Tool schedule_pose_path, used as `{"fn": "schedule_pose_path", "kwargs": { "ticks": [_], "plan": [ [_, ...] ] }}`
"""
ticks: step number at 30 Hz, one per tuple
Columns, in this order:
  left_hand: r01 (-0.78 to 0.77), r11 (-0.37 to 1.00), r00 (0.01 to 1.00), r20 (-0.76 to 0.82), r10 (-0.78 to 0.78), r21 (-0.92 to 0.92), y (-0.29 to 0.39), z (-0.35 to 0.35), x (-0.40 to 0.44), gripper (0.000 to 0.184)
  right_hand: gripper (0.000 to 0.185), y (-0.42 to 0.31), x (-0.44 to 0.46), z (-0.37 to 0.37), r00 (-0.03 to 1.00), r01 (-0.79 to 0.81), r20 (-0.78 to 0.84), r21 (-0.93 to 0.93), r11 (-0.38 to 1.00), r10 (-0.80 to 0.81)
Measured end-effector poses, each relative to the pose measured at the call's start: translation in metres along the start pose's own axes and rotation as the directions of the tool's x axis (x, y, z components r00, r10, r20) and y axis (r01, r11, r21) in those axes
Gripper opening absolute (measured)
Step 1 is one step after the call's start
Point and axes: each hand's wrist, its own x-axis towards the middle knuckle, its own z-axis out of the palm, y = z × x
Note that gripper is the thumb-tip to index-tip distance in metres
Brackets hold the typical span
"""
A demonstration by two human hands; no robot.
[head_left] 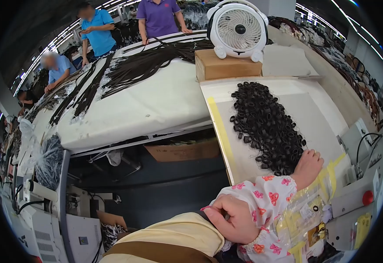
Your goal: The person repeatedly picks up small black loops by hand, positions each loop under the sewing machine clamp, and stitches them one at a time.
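Note:
Curved black loops point(268, 127) form a long heap on the pale board point(327, 105). At the near end of this heap, my left hand point(308, 167) rests palm down with its fingers bent and slightly apart. Its fingertips are beside the nearest loops, and nothing is visibly gripped. My right hand point(234, 220) lies nearer to me, in front of my left sleeve point(261, 190) and close to the yellow cloth point(174, 236) at my lap. The right fingers are curled towards the thumb; nothing shows in them. Its fingertips are partly hidden.
A white fan point(239, 28) stands on a cardboard box point(228, 65) behind the board. Dark strips point(143, 63) lie on the long table point(152, 103), with several people behind it. Clear plastic and yellow tape point(303, 219) are near my sleeves. Machines flank me.

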Motion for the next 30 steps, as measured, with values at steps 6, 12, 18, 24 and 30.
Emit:
{"fn": "schedule_pose_path", "kwargs": {
  "ticks": [6,12,18,24,30],
  "plan": [
    [-0.380,0.830,0.912,-0.014,0.411,-0.409,0.048,0.012,-0.038,0.022,0.021,0.002,0.003,-0.004,0.985,0.157,0.087,-0.052,0.986,-0.152],
    [-0.241,0.879,0.905,0.232,0.357,-0.412,0.036,0.031,-0.031,0.024,0.022,-0.027,-0.003,-0.017,0.966,0.093,0.255,-0.177,0.980,-0.046],
    [-0.267,0.892,0.905,0.223,0.362,-0.366,0.035,0.025,-0.028,0.021,0.020,-0.024,-0.003,-0.004,0.974,0.205,0.118,-0.102,0.974,-0.192],
    [-0.238,0.909,0.946,0.132,0.297,-0.343,0.036,0.026,-0.028,0.017,0.026,-0.034,-0.005,-0.016,0.948,0.228,0.269,-0.208,0.951,-0.169],
    [-0.194,0.915,0.969,0.079,0.236,-0.354,0.036,0.032,-0.026,0.017,0.016,-0.052,-0.015,-0.021,0.951,0.243,0.221,-0.109,0.964,-0.215]
  ]
}}
